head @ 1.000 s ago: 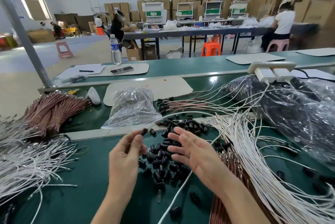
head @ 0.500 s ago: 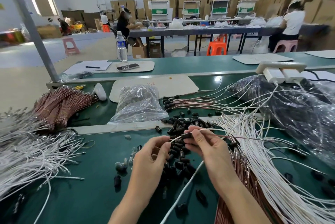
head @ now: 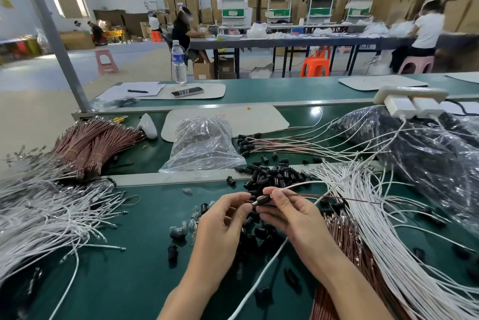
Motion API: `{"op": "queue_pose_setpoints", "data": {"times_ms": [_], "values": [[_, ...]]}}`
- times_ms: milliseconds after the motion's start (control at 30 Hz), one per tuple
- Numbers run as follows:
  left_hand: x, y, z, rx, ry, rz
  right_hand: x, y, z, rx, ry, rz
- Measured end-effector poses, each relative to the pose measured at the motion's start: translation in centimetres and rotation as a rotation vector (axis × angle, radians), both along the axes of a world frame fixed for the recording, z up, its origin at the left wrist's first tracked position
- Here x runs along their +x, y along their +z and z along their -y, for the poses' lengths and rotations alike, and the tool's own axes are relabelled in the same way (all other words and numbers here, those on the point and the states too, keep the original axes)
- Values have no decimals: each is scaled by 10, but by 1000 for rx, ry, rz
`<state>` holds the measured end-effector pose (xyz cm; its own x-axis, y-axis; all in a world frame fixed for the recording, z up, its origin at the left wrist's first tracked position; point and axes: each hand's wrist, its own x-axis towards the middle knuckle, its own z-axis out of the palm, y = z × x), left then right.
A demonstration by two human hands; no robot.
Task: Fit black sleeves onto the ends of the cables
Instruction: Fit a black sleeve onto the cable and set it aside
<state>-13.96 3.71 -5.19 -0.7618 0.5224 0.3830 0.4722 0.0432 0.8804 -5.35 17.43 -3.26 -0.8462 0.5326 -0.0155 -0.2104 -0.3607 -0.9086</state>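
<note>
My right hand [head: 286, 212] pinches a black sleeve [head: 263, 200] that sits on a thin brown cable [head: 337, 197] and a white cable [head: 298, 186], both running off to the right. My left hand [head: 220, 223] pinches the metal tip that sticks out of the sleeve's left end. Both hands hover just above a heap of loose black sleeves [head: 274, 173] on the green bench [head: 124, 280]. More white cables [head: 383, 229] and brown cables [head: 347, 255] fan out at the right.
A clear bag of sleeves [head: 203, 144] lies behind the heap. Bundled brown cables [head: 90, 142] and loose white cables [head: 39, 213] fill the left. Finished cables with sleeves [head: 280, 144] lie at centre back. A large dark plastic bag [head: 427, 153] and a white power strip [head: 410, 101] sit right.
My left hand picked a sleeve from the heap and came to meet the right hand, which lifted a cable pair. The sleeve now sits on the cable end between both hands.
</note>
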Motion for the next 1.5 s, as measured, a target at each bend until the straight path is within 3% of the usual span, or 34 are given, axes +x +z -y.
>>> {"op": "queue_pose_setpoints", "data": {"times_ms": [700,1167,1500], "values": [[0,0,0,-12,-13,22,2,2,3,261,-48,64],[3,5,2,-49,-66,58,5,5,2,228,-62,39],[4,6,0,-52,-41,72,4,1,4,245,64,81]]}}
